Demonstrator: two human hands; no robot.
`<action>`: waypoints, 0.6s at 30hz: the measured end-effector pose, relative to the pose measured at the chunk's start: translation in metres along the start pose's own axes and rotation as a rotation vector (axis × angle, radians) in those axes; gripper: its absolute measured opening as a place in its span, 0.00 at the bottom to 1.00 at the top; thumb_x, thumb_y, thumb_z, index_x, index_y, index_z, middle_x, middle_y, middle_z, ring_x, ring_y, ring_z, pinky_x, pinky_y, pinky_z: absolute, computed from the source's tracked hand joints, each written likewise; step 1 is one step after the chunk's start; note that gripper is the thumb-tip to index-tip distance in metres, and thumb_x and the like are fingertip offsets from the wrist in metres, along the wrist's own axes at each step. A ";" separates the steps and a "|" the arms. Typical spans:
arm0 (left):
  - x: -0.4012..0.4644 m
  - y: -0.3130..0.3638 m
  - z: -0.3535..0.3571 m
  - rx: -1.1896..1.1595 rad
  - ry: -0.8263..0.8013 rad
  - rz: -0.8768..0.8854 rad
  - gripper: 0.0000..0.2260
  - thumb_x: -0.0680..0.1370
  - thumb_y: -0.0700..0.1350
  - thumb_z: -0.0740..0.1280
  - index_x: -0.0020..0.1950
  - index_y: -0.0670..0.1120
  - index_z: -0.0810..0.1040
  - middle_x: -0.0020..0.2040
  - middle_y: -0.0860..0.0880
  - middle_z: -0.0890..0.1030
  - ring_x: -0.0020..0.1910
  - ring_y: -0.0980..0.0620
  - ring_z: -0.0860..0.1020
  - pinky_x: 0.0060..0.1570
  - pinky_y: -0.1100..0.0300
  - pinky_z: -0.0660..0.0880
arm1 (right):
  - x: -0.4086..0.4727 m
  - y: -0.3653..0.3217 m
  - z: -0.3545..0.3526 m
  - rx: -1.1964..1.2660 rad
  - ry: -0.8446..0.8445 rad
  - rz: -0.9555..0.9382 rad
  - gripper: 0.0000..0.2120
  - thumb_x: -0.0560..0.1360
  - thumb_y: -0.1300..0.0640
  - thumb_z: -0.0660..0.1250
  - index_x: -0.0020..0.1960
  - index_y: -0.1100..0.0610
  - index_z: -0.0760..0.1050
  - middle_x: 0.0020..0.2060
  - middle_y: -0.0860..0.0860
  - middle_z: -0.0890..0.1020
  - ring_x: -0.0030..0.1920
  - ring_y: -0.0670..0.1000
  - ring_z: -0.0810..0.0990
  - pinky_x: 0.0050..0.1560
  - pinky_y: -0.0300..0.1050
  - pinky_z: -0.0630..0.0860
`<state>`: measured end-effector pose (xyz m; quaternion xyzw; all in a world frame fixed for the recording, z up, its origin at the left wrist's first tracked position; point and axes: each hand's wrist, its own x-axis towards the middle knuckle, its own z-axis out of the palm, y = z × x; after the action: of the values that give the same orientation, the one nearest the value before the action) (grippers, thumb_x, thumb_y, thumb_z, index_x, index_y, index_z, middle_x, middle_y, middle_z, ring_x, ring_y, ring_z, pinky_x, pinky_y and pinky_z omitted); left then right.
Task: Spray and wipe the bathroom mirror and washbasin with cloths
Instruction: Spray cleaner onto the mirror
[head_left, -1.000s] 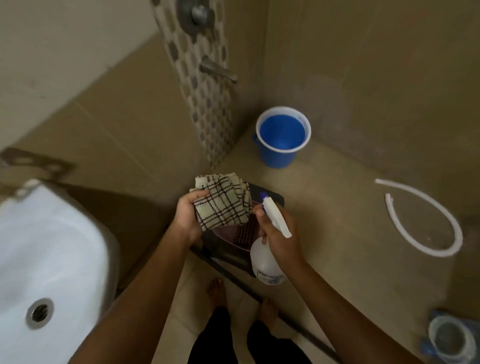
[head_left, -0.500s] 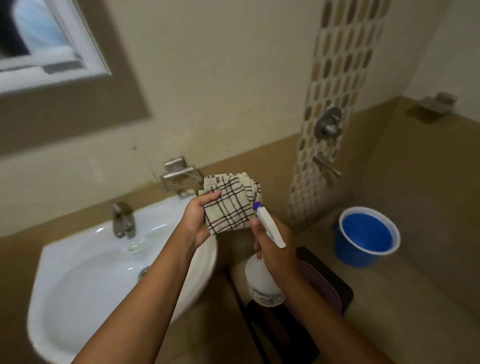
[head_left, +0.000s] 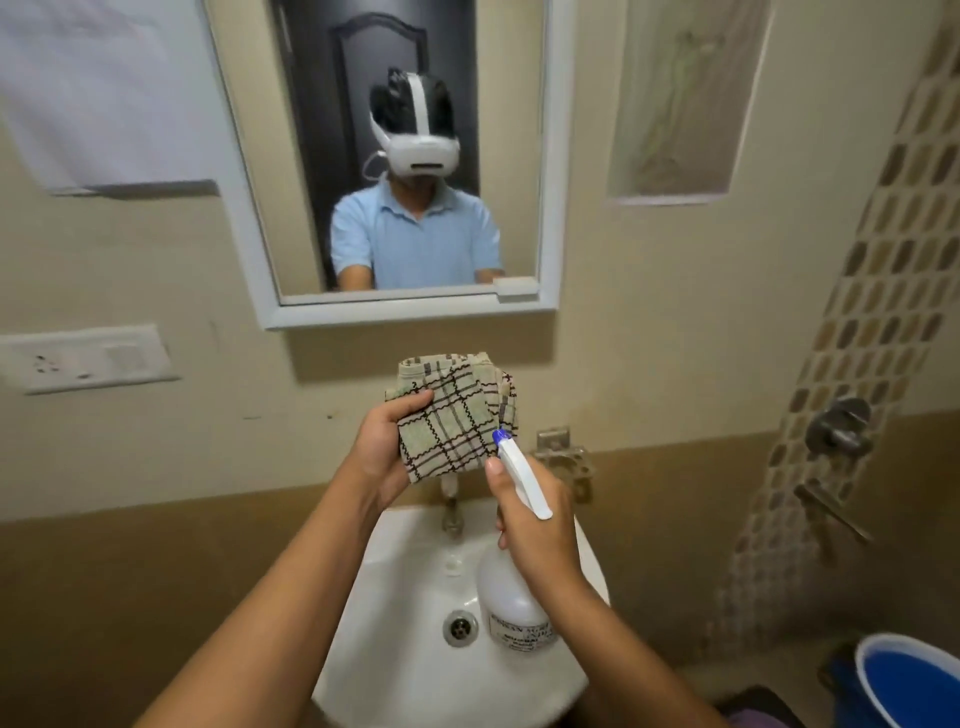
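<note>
Both forearms come up from the bottom edge and angle in toward each other, bare to the elbow as far as you can see. The left hand (head_left: 387, 449) is raised a bit higher, palm turned inward, thumb hooked over the top front of a folded checked cloth (head_left: 452, 415) with the other fingers hidden behind it. The right hand (head_left: 535, 525) sits lower and just to the right of that grip, fingers curled round the neck of a spray bottle (head_left: 514, 597), thumb pointing up next to the nozzle, which nearly touches the cloth's lower edge.
</note>
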<state>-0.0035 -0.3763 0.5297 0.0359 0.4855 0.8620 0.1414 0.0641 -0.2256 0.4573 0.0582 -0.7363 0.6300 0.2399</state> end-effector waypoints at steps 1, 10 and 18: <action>-0.006 0.016 -0.006 0.000 0.001 0.027 0.17 0.74 0.44 0.60 0.52 0.39 0.85 0.52 0.38 0.85 0.50 0.41 0.84 0.48 0.48 0.83 | 0.002 -0.011 0.014 -0.002 -0.006 -0.016 0.16 0.76 0.37 0.64 0.41 0.50 0.74 0.30 0.46 0.74 0.33 0.54 0.75 0.35 0.56 0.75; -0.023 0.125 -0.031 -0.001 -0.012 0.222 0.17 0.79 0.42 0.58 0.63 0.38 0.78 0.59 0.37 0.82 0.55 0.40 0.83 0.56 0.45 0.79 | 0.039 -0.091 0.085 -0.053 0.016 -0.148 0.20 0.72 0.30 0.60 0.38 0.46 0.73 0.26 0.49 0.75 0.31 0.57 0.78 0.33 0.56 0.78; -0.008 0.185 0.000 0.020 -0.010 0.356 0.17 0.79 0.42 0.58 0.63 0.37 0.78 0.58 0.36 0.82 0.54 0.39 0.83 0.52 0.47 0.81 | 0.099 -0.137 0.086 -0.049 0.035 -0.263 0.23 0.72 0.29 0.58 0.41 0.49 0.74 0.26 0.49 0.75 0.32 0.59 0.80 0.35 0.61 0.79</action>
<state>-0.0347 -0.4688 0.6869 0.1272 0.4791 0.8684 -0.0113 0.0061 -0.3139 0.6152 0.1375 -0.7332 0.5758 0.3346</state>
